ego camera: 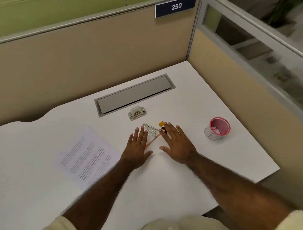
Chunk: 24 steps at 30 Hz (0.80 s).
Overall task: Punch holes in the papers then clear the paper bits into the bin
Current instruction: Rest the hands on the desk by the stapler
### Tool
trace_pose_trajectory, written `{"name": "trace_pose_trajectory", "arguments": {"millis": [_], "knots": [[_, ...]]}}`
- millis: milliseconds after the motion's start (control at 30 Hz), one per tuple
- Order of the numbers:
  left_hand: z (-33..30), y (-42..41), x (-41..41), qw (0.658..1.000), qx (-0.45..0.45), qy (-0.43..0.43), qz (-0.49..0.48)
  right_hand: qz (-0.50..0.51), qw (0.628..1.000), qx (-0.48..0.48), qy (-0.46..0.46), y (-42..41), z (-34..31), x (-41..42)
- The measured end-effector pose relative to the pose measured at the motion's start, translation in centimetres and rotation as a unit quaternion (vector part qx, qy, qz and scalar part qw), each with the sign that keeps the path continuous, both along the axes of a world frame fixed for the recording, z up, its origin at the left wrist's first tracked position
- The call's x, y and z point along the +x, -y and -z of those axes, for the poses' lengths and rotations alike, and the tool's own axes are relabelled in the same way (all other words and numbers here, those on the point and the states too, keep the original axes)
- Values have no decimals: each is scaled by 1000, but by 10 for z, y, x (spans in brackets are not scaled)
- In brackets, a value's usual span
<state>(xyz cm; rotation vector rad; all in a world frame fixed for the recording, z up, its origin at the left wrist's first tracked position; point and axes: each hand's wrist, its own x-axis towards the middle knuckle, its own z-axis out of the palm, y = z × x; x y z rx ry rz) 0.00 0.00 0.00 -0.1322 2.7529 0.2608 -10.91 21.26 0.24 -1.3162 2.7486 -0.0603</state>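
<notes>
While papers (87, 158) lie leftward, left hand (138, 149) and right hand (178, 145) rest flat (fingers spread) — holding nothing.

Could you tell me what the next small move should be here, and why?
Probably reach the right hand forward to the hole punch. Both hands lie flat and hold nothing; the left hand is nearer the papers, which lie apart from the punch, so nothing can be punched yet.

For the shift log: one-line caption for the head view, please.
Both hands, left and right, lie flat on the white desk between printed papers and pink bin, hole punch untouched beyond.
</notes>
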Motion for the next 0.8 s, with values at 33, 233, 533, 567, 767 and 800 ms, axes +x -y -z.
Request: {"name": "trace_pose_trajectory", "arguments": {"millis": [33, 233, 533, 567, 767, 800], "knots": [[5, 0, -2, 1000, -12, -8, 2, -27, 1000, 11, 5, 0, 5, -3], [32, -3, -7, 1000, -16, -17, -19, -93, 995, 16, 7, 8, 30, -20], [60, -1, -28, 1000, 4, -22, -21, -81, 996, -9, 48, 23, 55, -32], [61, -1, -30, 1000, 10, -24, -17, -76, 996, -16, 51, 23, 58, -32], [67, -5, -44, 999, 29, -39, 3, -41, 996, -50, 61, 21, 67, -34], [68, -7, -48, 999, 34, -39, 7, -32, 996, -52, 62, 20, 68, -35]]}}
